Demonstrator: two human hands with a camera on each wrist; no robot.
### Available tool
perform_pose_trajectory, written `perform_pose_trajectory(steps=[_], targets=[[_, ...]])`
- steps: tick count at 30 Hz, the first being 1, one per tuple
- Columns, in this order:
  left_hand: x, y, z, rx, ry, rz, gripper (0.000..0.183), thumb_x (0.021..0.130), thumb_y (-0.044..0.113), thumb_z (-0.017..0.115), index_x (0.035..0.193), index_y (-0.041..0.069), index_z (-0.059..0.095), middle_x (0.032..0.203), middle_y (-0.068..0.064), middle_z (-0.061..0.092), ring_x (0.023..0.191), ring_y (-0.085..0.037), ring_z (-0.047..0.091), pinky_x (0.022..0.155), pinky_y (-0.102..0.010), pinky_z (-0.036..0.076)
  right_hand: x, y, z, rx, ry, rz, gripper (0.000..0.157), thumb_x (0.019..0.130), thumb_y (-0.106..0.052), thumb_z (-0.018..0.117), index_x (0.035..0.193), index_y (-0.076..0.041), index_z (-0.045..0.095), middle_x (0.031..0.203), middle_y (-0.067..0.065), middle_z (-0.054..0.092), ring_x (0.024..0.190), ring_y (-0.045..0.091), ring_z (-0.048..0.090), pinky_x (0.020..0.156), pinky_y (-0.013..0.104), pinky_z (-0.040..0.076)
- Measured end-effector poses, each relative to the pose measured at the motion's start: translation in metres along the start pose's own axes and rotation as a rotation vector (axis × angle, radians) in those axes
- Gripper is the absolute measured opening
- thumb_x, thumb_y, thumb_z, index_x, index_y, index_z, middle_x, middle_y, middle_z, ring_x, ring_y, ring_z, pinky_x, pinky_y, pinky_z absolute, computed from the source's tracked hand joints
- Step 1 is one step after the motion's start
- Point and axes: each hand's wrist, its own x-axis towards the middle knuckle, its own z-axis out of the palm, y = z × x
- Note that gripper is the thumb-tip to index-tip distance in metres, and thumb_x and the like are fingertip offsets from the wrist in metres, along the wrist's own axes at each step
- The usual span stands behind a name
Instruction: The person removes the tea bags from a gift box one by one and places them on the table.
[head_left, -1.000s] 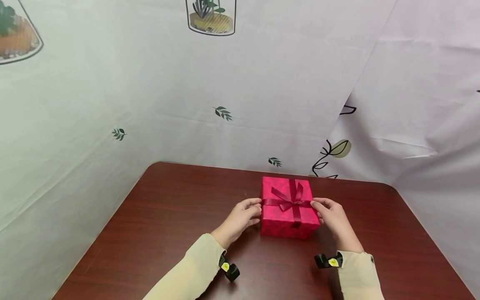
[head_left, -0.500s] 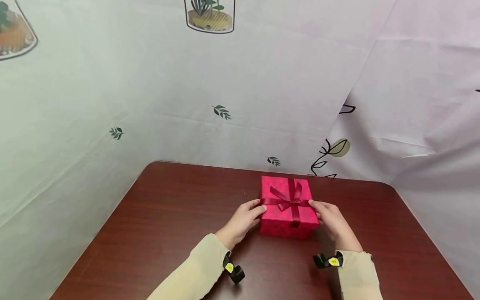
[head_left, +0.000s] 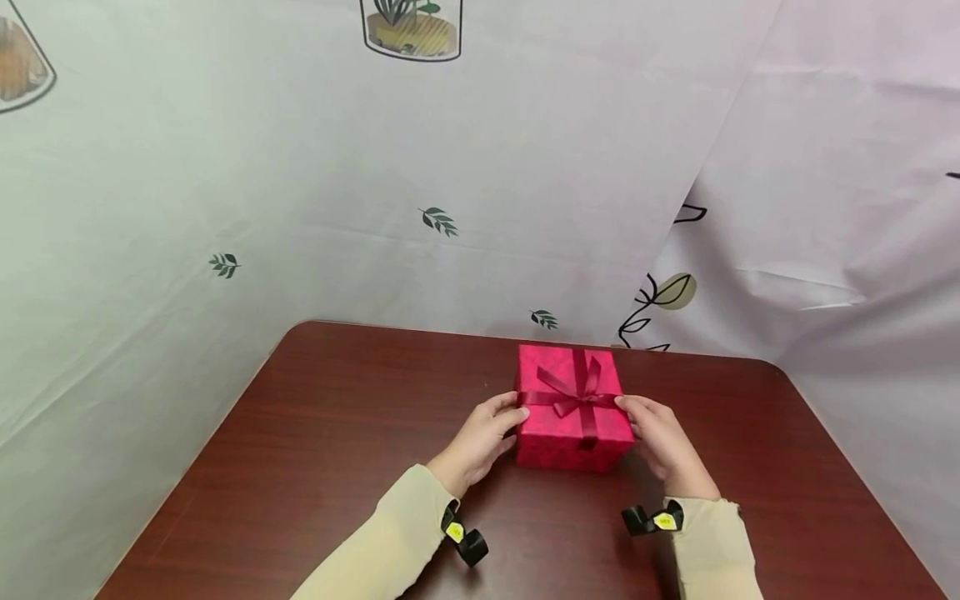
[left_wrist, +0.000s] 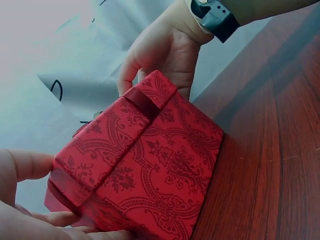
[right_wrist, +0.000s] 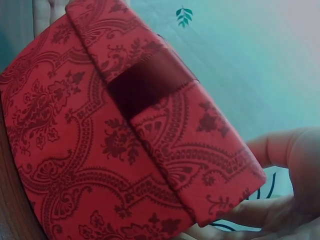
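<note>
A red gift box (head_left: 562,450) with a darker floral pattern stands near the back of the table. Over its lid (head_left: 547,425) runs a dark red ribbon tied in a bow (head_left: 581,398). My left hand (head_left: 480,437) grips the lid's left side, thumb on the top edge and fingers along the side wall. On the opposite side, my right hand (head_left: 663,442) holds the lid with its thumb at the ribbon; in the right wrist view its fingers (right_wrist: 255,212) reach behind the near corner. The lid's seam (left_wrist: 117,167) shows in the left wrist view.
The brown wooden table (head_left: 360,417) extends on both sides of the box and in front of it. A pale cloth backdrop (head_left: 337,208) with printed leaves and jars hangs just behind the table's back edge. A black wrist device (head_left: 465,537) is strapped on each wrist.
My left thumb has moved from the box's side onto the lid's top edge. The right hand keeps its hold. The whole head view has shifted slightly.
</note>
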Motion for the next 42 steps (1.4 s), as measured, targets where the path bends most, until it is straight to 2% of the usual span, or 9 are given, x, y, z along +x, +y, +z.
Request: perform_pose_trajectory(steps=[5,12,18,22,31,35,42], targets=[[0.000,-0.001,-0.001,-0.013,-0.013,0.005,0.062,0.101,0.013,0.057,0.153,-0.007,0.030,0.151,-0.025,0.043,0.137,-0.037,0.045,0.114,-0.059,0.032,-0.001,-0.002,0.002,-0.009,0.026,0.006,0.053,0.107,-0.024,0.047,0.145,0.012,0.040,0.103,0.001,0.066,0.084,0.007,0.065,0.075,0.024,0.057],[-0.003,-0.002,0.000,-0.017,-0.049,0.032,0.064,0.101,0.017,0.057,0.155,-0.003,0.028,0.159,-0.025,0.033,0.145,-0.038,0.034,0.115,-0.060,0.029,-0.002,-0.005,0.003,0.025,0.074,-0.003,0.052,0.107,-0.024,0.049,0.143,0.012,0.043,0.094,-0.002,0.068,0.079,0.006,0.066,0.073,0.023,0.058],[-0.002,-0.004,0.003,0.000,-0.052,0.052,0.065,0.099,0.017,0.058,0.155,0.003,0.029,0.160,-0.024,0.030,0.146,-0.039,0.031,0.115,-0.061,0.029,-0.007,-0.011,-0.004,-0.007,0.071,-0.014,0.057,0.105,-0.027,0.055,0.147,0.009,0.041,0.103,0.000,0.067,0.081,0.007,0.069,0.076,0.027,0.059],[-0.004,-0.004,0.005,0.048,-0.020,0.060,0.065,0.099,0.018,0.059,0.155,0.004,0.030,0.159,-0.023,0.032,0.144,-0.040,0.035,0.113,-0.061,0.032,-0.009,-0.014,-0.005,-0.064,0.087,-0.020,0.059,0.103,-0.029,0.058,0.146,0.009,0.044,0.109,0.005,0.069,0.081,0.006,0.070,0.077,0.028,0.059],[-0.009,-0.004,0.008,0.133,0.072,0.108,0.062,0.097,0.014,0.062,0.153,0.002,0.040,0.143,-0.021,0.049,0.128,-0.033,0.051,0.104,-0.052,0.047,-0.012,-0.017,-0.005,-0.157,0.146,-0.062,0.057,0.101,-0.031,0.062,0.141,0.009,0.052,0.124,0.018,0.066,0.085,0.013,0.071,0.077,0.024,0.058],[-0.011,-0.002,0.009,0.124,0.085,0.114,0.060,0.097,0.013,0.062,0.152,0.001,0.042,0.139,-0.021,0.051,0.123,-0.031,0.054,0.102,-0.049,0.050,-0.014,-0.020,-0.005,-0.148,0.153,-0.071,0.058,0.101,-0.033,0.063,0.142,0.008,0.052,0.122,0.016,0.067,0.083,0.011,0.070,0.077,0.024,0.057],[-0.016,0.004,0.010,0.055,0.080,0.089,0.059,0.098,0.015,0.063,0.151,0.002,0.043,0.139,-0.021,0.049,0.119,-0.029,0.056,0.101,-0.047,0.050,-0.022,-0.029,-0.006,-0.081,0.157,-0.068,0.063,0.098,-0.037,0.067,0.143,0.005,0.052,0.107,0.004,0.071,0.078,0.008,0.070,0.073,0.026,0.059]])
